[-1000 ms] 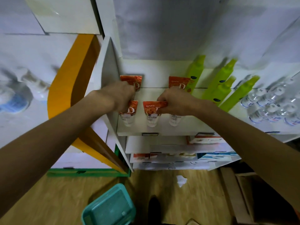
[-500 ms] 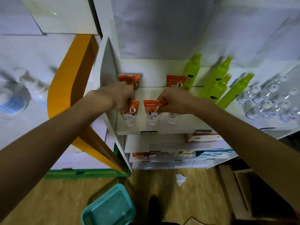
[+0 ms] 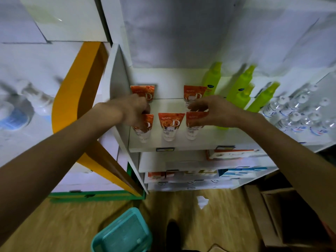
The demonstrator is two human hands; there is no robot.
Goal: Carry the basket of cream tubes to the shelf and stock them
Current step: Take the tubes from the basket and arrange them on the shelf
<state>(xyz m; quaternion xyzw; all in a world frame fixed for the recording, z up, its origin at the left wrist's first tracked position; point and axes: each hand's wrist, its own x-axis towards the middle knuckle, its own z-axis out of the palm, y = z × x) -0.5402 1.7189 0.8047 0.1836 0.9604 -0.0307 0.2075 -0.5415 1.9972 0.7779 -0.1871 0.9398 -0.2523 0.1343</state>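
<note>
Five orange-and-white cream tubes stand cap-down on the white shelf [image 3: 181, 145]. The front row holds a left tube [image 3: 145, 131], a middle tube [image 3: 170, 125] and a right tube [image 3: 195, 125]. Two more tubes [image 3: 145, 91] [image 3: 194, 92] stand behind them. My left hand [image 3: 133, 113] is closed around the top of the front left tube. My right hand [image 3: 211, 111] arches over the front right tube with fingers and thumb apart. The teal basket [image 3: 123, 233] sits on the wooden floor below and looks empty.
Lime green bottles [image 3: 238, 91] and small clear bottles [image 3: 300, 115] fill the shelf to the right of the tubes. Boxed goods [image 3: 236, 154] lie on the lower shelves. An orange panel [image 3: 81, 88] flanks the shelf's left side. A cardboard box [image 3: 291, 215] stands on the floor at the right.
My right hand has come off the middle and right front tubes and spread its fingers, so all three front tubes now show. My left hand stays on the front left tube.
</note>
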